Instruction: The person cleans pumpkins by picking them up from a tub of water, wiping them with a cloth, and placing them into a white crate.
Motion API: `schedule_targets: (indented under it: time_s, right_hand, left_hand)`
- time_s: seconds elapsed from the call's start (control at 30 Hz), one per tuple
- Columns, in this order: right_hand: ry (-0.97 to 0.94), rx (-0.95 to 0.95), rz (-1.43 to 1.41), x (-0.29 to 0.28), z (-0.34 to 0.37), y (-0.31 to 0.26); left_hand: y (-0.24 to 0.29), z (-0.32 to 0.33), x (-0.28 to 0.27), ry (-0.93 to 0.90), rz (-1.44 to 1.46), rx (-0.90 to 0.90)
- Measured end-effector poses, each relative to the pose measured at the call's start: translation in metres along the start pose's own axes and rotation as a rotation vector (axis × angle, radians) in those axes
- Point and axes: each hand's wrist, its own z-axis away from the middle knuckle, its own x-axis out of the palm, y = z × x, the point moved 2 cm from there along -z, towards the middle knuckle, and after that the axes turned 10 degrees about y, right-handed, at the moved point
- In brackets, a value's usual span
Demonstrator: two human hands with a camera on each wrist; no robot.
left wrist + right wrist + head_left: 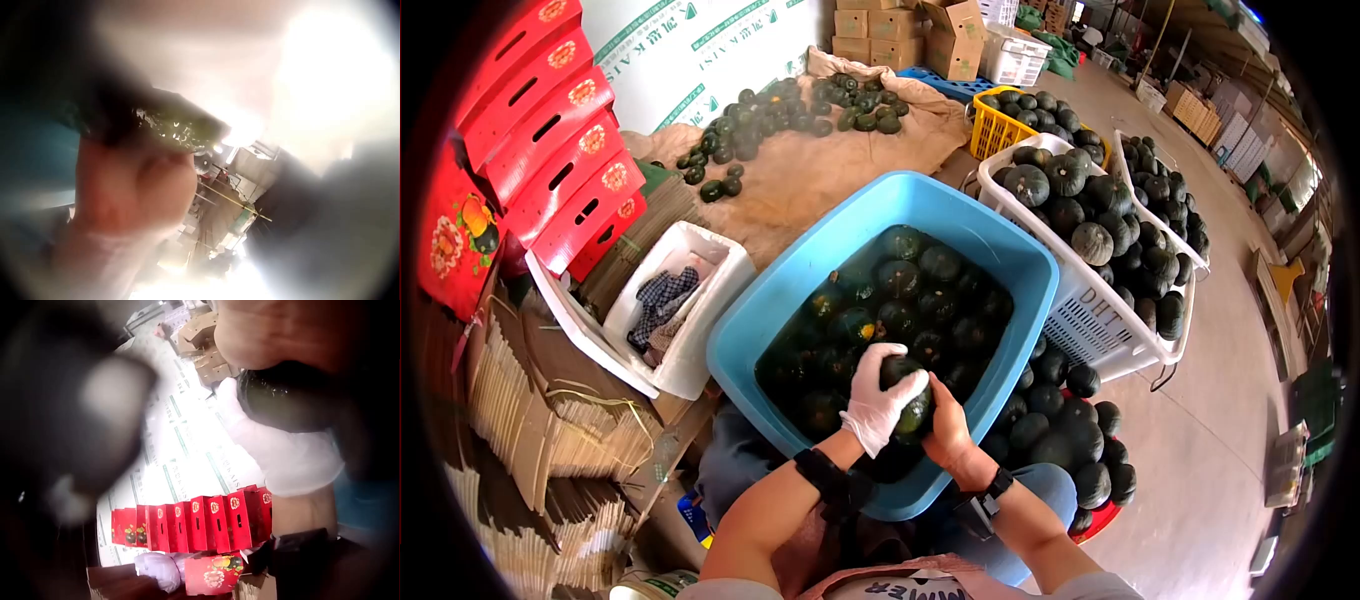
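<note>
A wet dark green squash is held between both hands above the water of a blue tub. The left hand, in a white glove, curls its fingers and thumb round it. The bare right hand grips its other side. In the left wrist view the squash glistens above the bare right hand. From the right wrist the gloved left hand cups the squash from below. Several squashes lie in the tub's water.
White crates of squashes and a yellow crate stand at the right. More squashes lie beside the tub's right side. A foam box with cloths is at the left, near red cartons. Squashes cover part of a brown sheet behind.
</note>
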Motion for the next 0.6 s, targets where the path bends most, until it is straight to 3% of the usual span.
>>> schedule_targets:
  time_s: [0.07,0.17,0.2,0.23,0.27,0.3,0.37,0.43,0.47,0.5,0.53,0.57,0.6]
  right_hand:
    - [-0.072,-0.073,0.023,-0.002,0.005,0.004]
    - [-0.152,-0.229,0.277,-0.01,0.015,-0.003]
    - [-0.15,-0.216,0.267,-0.009,0.017,0.007]
    - [-0.102,-0.4,0.424,-0.007,0.017,0.012]
    - [-0.053,-0.583,0.584,-0.006,0.018,0.015]
    - [-0.054,-0.575,0.581,-0.005,0.017,0.014]
    - [-0.249,-0.613,0.568,0.003,0.013,0.001]
    - [-0.417,-0.461,0.49,0.003,0.007,-0.016]
    - [-0.362,-0.566,0.521,0.007,0.005,-0.013]
    - [-0.305,-0.666,0.557,0.012,0.008,-0.01]
    - [-0.306,-0.656,0.563,0.014,0.01,-0.011]
    - [-0.215,-0.772,0.742,0.016,0.011,-0.014]
    - [-0.12,-0.885,0.915,0.02,0.014,-0.015]
  left_hand:
    - [-0.012,-0.006,-0.006,0.142,-0.057,0.028]
    - [-0.025,-0.014,-0.001,0.225,0.278,-0.314]
    - [-0.027,-0.022,-0.009,0.11,0.444,-0.471]
    - [-0.02,-0.015,-0.005,0.104,0.755,-0.85]
    - [-0.034,-0.014,-0.004,0.128,0.804,-0.818]
    - [-0.047,-0.012,-0.003,0.153,0.848,-0.785]
    - [-0.025,0.0,0.0,-0.064,0.994,-0.89]
    - [-0.012,0.005,0.004,-0.071,1.006,-0.874]
    - [0.006,0.014,0.0,0.04,0.418,-0.371]
    - [-0.008,0.009,-0.006,0.042,0.411,-0.377]
    - [-0.035,0.0,-0.008,-0.091,0.767,-0.629]
    - [-0.048,-0.005,-0.007,-0.229,1.127,-0.868]
    - [-0.037,0.0,-0.002,-0.156,1.075,-0.935]
